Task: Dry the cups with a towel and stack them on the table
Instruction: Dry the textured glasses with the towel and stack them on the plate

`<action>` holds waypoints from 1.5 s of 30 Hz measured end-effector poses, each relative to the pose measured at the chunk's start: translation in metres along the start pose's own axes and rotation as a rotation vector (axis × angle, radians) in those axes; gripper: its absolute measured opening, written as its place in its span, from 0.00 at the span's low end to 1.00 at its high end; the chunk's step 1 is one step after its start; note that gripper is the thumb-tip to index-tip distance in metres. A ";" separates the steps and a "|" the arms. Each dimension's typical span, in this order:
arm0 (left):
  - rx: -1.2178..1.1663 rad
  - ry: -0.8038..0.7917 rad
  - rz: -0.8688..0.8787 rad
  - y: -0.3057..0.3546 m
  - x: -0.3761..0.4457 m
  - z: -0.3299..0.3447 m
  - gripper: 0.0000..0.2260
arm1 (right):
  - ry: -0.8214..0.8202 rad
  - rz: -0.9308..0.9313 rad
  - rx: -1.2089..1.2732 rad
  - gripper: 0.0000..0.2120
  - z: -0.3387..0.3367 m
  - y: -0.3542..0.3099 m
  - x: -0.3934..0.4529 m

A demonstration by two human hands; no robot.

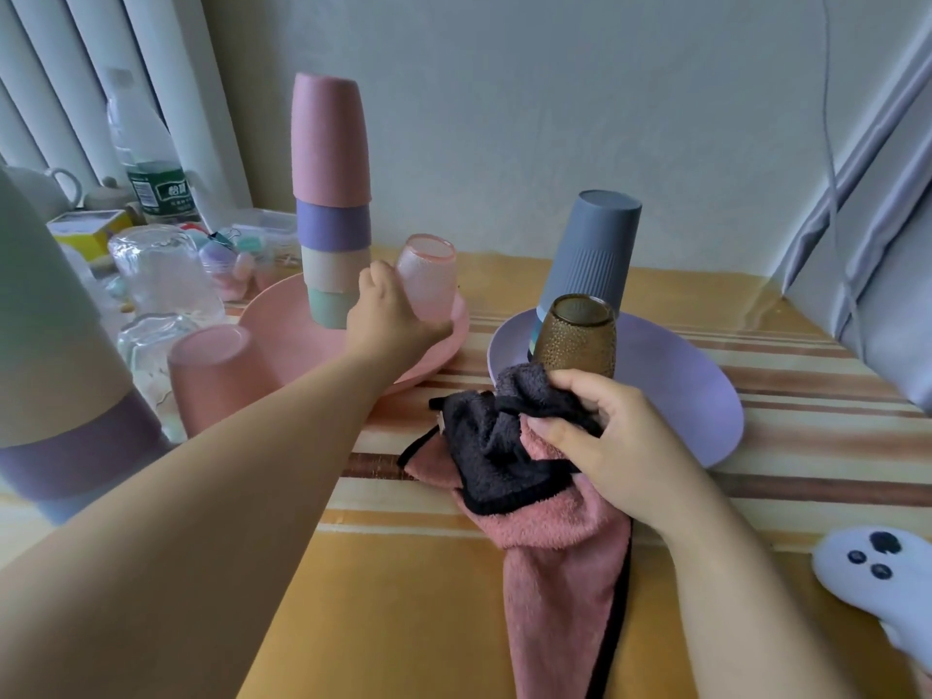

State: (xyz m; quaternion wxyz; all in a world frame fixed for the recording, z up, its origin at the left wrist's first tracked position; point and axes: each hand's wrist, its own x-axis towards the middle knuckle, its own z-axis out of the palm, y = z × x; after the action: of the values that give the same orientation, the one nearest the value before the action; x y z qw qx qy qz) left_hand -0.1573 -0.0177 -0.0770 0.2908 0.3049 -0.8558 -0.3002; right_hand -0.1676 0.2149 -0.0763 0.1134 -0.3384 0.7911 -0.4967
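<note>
Pastel stack (330, 204) built; left hand (388, 315) grips pink glass (427, 282); right hand (605, 436) clutches towel (529, 486); amber glass (577, 335), others unstacked.

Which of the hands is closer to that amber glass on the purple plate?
Right. The right hand, gripping the towel, sits just before the amber glass; the left hand holds a pink glass farther left.

Home: curtains (60, 83), striped tablecloth (756, 476), cups (330, 194)

Left of the left hand (388, 315), that big stack of cups (45, 345) gets chopped by the frame edge — the clutter (237, 254) behind is too blurry to name. Right hand (620, 446) hides the amber glass (577, 335) rim.
</note>
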 end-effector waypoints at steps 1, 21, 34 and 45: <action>0.011 -0.004 0.007 0.000 0.000 0.000 0.31 | 0.003 -0.003 -0.002 0.17 0.002 -0.001 0.000; -0.476 0.010 0.069 0.026 -0.079 -0.068 0.30 | 0.288 -0.104 0.046 0.10 0.012 -0.015 0.000; -0.664 -0.116 -0.223 -0.034 -0.129 -0.088 0.27 | -0.180 -0.152 -0.312 0.27 0.056 -0.037 -0.014; -0.796 -0.035 -0.121 -0.017 -0.135 -0.107 0.17 | -0.023 -0.378 -0.653 0.36 0.062 -0.041 -0.016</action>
State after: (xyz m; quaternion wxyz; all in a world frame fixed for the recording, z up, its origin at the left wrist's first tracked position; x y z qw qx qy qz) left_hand 0.0088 0.0298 -0.0616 0.3535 0.2132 -0.6580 -0.6298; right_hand -0.1059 0.1698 -0.0730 -0.0855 -0.5023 0.8301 -0.2266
